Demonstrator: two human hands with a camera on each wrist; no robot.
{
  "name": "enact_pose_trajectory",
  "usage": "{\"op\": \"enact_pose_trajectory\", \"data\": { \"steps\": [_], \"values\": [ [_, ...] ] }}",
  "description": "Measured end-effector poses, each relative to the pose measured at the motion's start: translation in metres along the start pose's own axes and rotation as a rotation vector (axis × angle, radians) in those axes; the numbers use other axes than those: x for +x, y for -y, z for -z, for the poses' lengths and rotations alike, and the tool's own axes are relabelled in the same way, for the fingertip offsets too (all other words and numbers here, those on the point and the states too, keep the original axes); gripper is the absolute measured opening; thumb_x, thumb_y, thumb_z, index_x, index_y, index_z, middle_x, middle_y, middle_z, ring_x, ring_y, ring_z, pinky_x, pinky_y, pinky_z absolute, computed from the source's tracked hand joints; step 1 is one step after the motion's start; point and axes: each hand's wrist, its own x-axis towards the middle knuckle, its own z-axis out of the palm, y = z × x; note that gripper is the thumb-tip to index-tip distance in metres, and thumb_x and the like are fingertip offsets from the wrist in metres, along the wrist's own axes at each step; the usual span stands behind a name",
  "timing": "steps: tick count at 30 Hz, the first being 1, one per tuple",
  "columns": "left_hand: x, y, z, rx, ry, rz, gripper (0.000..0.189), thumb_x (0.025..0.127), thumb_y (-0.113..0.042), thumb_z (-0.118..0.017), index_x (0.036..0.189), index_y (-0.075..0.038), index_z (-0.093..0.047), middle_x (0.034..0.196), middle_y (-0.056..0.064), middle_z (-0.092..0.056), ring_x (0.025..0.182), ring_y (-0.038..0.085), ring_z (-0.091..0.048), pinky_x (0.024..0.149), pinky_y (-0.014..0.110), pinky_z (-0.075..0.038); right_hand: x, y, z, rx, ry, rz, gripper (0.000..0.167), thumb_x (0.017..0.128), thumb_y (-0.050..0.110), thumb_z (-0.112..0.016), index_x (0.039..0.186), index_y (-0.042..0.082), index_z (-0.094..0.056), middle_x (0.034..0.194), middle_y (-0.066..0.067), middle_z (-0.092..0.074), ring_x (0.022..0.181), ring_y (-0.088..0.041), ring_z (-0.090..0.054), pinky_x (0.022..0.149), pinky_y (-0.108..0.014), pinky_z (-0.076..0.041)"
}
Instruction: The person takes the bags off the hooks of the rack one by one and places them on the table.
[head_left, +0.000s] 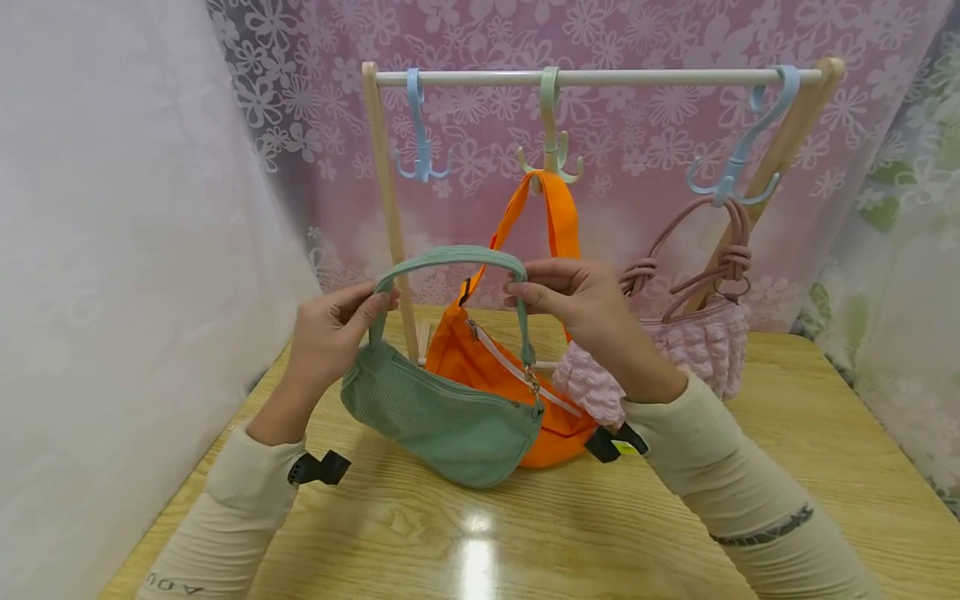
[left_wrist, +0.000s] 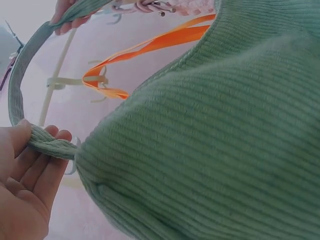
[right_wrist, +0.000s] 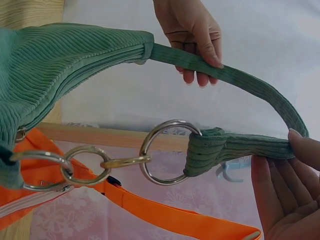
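Observation:
A green corduroy handbag [head_left: 442, 417] hangs by its strap between my two hands, above the table and in front of the orange bag. My left hand [head_left: 326, 337] pinches the left side of the strap between thumb and fingers. On the right side, my right hand [head_left: 585, 308] pinches the same strap, which arches up between them. Metal rings [right_wrist: 165, 152] join the strap's right end to the bag, as the right wrist view shows. Behind it, an orange bag [head_left: 480, 358] hangs from the green hook [head_left: 551, 125], partly covered by the green one.
A rack with a white rail [head_left: 480, 78] and wooden legs stands on the wooden table [head_left: 405, 533]. At the left of the rail hangs a blue hook [head_left: 422, 133]. Another blue hook [head_left: 738, 158] at the right carries a pink puffy bag [head_left: 697, 342].

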Motion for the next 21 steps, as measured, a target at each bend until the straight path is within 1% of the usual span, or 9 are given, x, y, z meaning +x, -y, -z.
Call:
{"op": "enact_pose_trajectory", "data": {
  "steps": [4, 7, 8, 12, 14, 16, 18, 21],
  "values": [
    [0.001, -0.004, 0.004, 0.031, -0.016, 0.003, 0.021, 0.093, -0.002, -0.064, 0.111, 0.006, -0.071, 0.096, 0.020, -0.072, 0.089, -0.001, -0.068, 0.079, 0.015, -0.054, 0.001, -0.003, -0.003, -0.030, 0.007, 0.016, 0.025, 0.090, 0.007, -0.069, 0.113, -0.003, -0.069, 0.092, -0.003, -0.075, 0.087, -0.022, -0.071, 0.081, -0.035, -0.058],
    [0.000, -0.005, 0.009, 0.030, -0.024, 0.014, 0.022, 0.093, -0.003, -0.063, 0.112, 0.005, -0.070, 0.097, 0.020, -0.072, 0.089, 0.000, -0.069, 0.080, 0.016, -0.054, 0.002, -0.005, -0.004, -0.035, 0.007, 0.025, 0.025, 0.090, 0.004, -0.068, 0.113, -0.006, -0.068, 0.091, -0.002, -0.075, 0.087, -0.020, -0.071, 0.080, -0.035, -0.058],
    [0.000, -0.006, 0.010, 0.033, -0.026, 0.017, 0.022, 0.094, -0.003, -0.063, 0.113, 0.005, -0.070, 0.098, 0.020, -0.072, 0.089, 0.000, -0.069, 0.081, 0.016, -0.054, 0.002, -0.005, -0.005, -0.038, 0.008, 0.026, 0.025, 0.090, 0.004, -0.068, 0.113, -0.007, -0.068, 0.091, -0.003, -0.075, 0.087, -0.020, -0.071, 0.080, -0.035, -0.058],
    [-0.002, -0.007, 0.017, 0.039, -0.024, 0.029, 0.022, 0.094, -0.004, -0.063, 0.113, 0.003, -0.070, 0.099, 0.021, -0.072, 0.089, 0.001, -0.069, 0.081, 0.017, -0.054, 0.003, -0.008, -0.007, -0.044, 0.014, 0.034, 0.025, 0.090, 0.003, -0.067, 0.113, -0.007, -0.068, 0.096, -0.014, -0.074, 0.089, -0.023, -0.071, 0.081, -0.035, -0.058],
    [-0.003, -0.008, 0.021, 0.049, -0.017, 0.034, 0.022, 0.094, -0.004, -0.063, 0.113, 0.003, -0.070, 0.099, 0.021, -0.072, 0.089, 0.001, -0.069, 0.081, 0.017, -0.054, 0.003, -0.009, -0.009, -0.057, 0.019, 0.031, 0.025, 0.090, 0.003, -0.067, 0.113, -0.006, -0.068, 0.098, -0.018, -0.073, 0.089, -0.024, -0.071, 0.081, -0.035, -0.058],
    [-0.005, -0.009, 0.026, 0.058, -0.010, 0.036, 0.022, 0.094, -0.003, -0.063, 0.114, 0.004, -0.070, 0.099, 0.021, -0.072, 0.089, 0.002, -0.069, 0.081, 0.017, -0.054, 0.002, -0.009, -0.011, -0.074, 0.021, 0.025, 0.025, 0.090, 0.005, -0.068, 0.113, -0.005, -0.068, 0.099, -0.018, -0.072, 0.090, -0.024, -0.071, 0.081, -0.034, -0.058],
    [-0.008, -0.011, 0.031, 0.076, -0.003, 0.040, 0.022, 0.094, -0.002, -0.062, 0.114, 0.003, -0.070, 0.099, 0.018, -0.073, 0.089, 0.001, -0.069, 0.081, 0.017, -0.054, 0.003, -0.009, -0.014, -0.095, 0.020, 0.020, 0.025, 0.090, 0.006, -0.069, 0.112, -0.004, -0.069, 0.099, -0.015, -0.073, 0.089, -0.022, -0.071, 0.081, -0.034, -0.058],
    [-0.012, -0.013, 0.040, 0.103, 0.003, 0.044, 0.023, 0.094, -0.002, -0.063, 0.115, 0.002, -0.070, 0.098, 0.007, -0.074, 0.087, 0.002, -0.070, 0.080, 0.016, -0.053, 0.005, -0.009, -0.019, -0.107, 0.022, 0.030, 0.024, 0.089, 0.006, -0.069, 0.111, -0.004, -0.070, 0.096, -0.012, -0.074, 0.087, -0.021, -0.071, 0.080, -0.034, -0.058]
  ]
}}
